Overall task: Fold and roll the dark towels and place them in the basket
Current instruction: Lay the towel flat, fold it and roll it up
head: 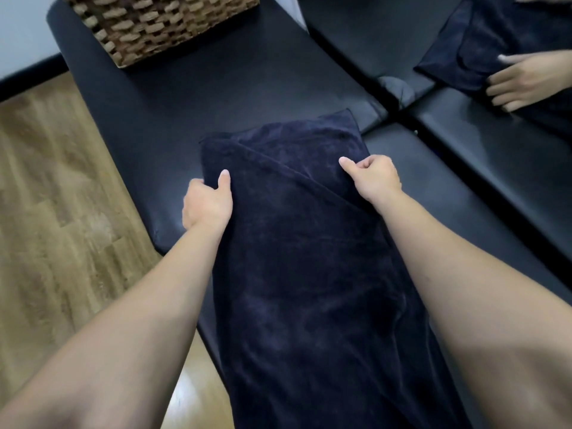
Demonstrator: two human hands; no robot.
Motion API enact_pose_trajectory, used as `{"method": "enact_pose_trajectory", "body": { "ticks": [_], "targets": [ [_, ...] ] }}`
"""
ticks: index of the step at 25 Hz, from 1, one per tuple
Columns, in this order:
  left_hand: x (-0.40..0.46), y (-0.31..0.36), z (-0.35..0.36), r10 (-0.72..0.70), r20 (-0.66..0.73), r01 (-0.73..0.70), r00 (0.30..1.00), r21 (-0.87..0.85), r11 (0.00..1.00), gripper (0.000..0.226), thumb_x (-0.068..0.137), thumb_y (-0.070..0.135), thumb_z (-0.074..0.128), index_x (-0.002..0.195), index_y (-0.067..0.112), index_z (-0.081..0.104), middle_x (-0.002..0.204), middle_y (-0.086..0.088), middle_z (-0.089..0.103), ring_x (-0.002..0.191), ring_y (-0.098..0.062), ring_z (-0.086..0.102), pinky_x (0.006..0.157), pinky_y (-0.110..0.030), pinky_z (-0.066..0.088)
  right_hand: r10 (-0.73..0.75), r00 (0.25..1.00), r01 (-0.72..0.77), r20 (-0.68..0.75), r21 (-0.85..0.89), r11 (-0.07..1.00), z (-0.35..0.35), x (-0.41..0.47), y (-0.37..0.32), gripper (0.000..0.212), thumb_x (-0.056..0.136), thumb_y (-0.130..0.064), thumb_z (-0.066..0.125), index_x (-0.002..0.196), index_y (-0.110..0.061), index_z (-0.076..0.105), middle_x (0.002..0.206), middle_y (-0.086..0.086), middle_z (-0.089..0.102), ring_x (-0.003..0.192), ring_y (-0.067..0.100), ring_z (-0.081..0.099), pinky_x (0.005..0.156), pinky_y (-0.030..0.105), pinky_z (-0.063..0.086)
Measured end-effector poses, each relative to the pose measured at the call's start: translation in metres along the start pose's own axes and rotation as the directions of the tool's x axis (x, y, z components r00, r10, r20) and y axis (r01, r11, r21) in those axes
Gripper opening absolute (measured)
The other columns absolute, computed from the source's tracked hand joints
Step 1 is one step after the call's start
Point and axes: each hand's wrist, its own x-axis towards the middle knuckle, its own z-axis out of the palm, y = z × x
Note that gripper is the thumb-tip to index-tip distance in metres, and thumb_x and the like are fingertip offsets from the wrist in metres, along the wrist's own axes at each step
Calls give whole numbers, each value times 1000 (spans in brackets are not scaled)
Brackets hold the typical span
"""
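Long dark navy terry towel point(309, 258): laid lengthwise on the black padded vinyl bench point(192, 97), far end doubled over with a diagonal fold edge running across the top layer, near end trailing off the bench edge toward the bottom of the view.

Left hand point(207, 201): forearm bare, stretched forward from lower left; gripping the towel's left edge, thumb lying on top of the cloth, fingers curled down around the side and mostly hidden.

Right hand point(371, 178): forearm bare, stretched forward from lower right; pinching the towel's right edge near the fold, thumb pointing inward along the cloth, fingers curled tight over it.

Brown woven wicker basket point(164, 26): standing on the far end of the same bench, well apart from the towel, only the lower wall in view.

Second black padded bench point(495, 156): set beside the first on the right.

Second dark navy folded towel point(470, 48): at upper right, under another person's hand point(526, 80), fingers spread on the cloth.

Wood-look plank floor point(55, 196): at left, beside the bench.
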Motion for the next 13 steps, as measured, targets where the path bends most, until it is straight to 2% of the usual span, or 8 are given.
{"method": "enact_pose_trajectory", "body": {
  "ticks": [2, 4, 6, 8, 10, 12, 13],
  "targets": [
    [15, 13, -1, -8, 61, 11, 998, -49, 999, 78, 85, 76, 49, 137, 17, 52, 128, 3, 62, 114, -27, 61, 99, -47, 50, -5, 1000, 5, -2, -29, 1000, 5, 15, -9, 37, 89, -53, 66, 71, -24, 51, 86, -5, 65, 92, 23, 57, 106, 45, 40],
    [35, 18, 0, -51, 104, 65, 993, -131, 989, 80, 77, 77, 51, 131, 18, 59, 125, 3, 67, 108, -27, 64, 96, -46, 53, -47, 995, 51, -89, 39, 998, 5, 32, -16, 37, 90, -44, 66, 67, -21, 49, 72, -7, 58, 82, 22, 56, 95, 40, 48],
    [48, 16, 2, -71, 89, 89, 993, -209, 974, 66, 77, 71, 54, 114, 18, 66, 112, 2, 71, 98, -27, 68, 90, -43, 56, -54, 980, 75, -191, 105, 992, 1, 45, -18, 32, 93, -38, 63, 70, -19, 51, 70, -5, 56, 79, 22, 58, 77, 30, 47],
    [52, 17, 4, -71, 52, 82, 996, -249, 965, 50, 83, 65, 58, 90, 15, 63, 93, 3, 69, 92, -29, 68, 84, -38, 56, -38, 978, 60, -204, 102, 993, 2, 53, -20, 29, 93, -39, 62, 73, -19, 54, 74, -3, 58, 81, 23, 59, 75, 30, 47],
    [57, 25, 2, -115, 66, 131, 991, -346, 929, 50, 83, 64, 64, 84, 15, 55, 88, 3, 62, 94, -31, 66, 85, -35, 53, 27, 989, -6, -145, 140, 990, 5, 57, -31, 41, 87, -58, 59, 72, -20, 56, 76, -3, 59, 83, 25, 58, 88, 36, 50],
    [65, 41, -4, -155, 139, 201, 978, -449, 871, 54, 83, 63, 70, 100, 15, 52, 97, 4, 59, 92, -24, 61, 89, -34, 50, 119, 990, -103, -79, 175, 979, 5, 62, -48, 78, 70, -86, 43, 97, -16, 64, 95, 0, 66, 93, 28, 61, 103, 44, 45],
    [71, 48, -7, -143, 189, 217, 972, -472, 855, 57, 82, 61, 73, 104, 13, 52, 100, 4, 59, 90, -20, 59, 88, -33, 50, 147, 988, -135, -46, 204, 970, 5, 67, -55, 94, 64, -93, 37, 111, -15, 62, 105, 1, 66, 97, 28, 61, 105, 46, 44]
  ]
}}
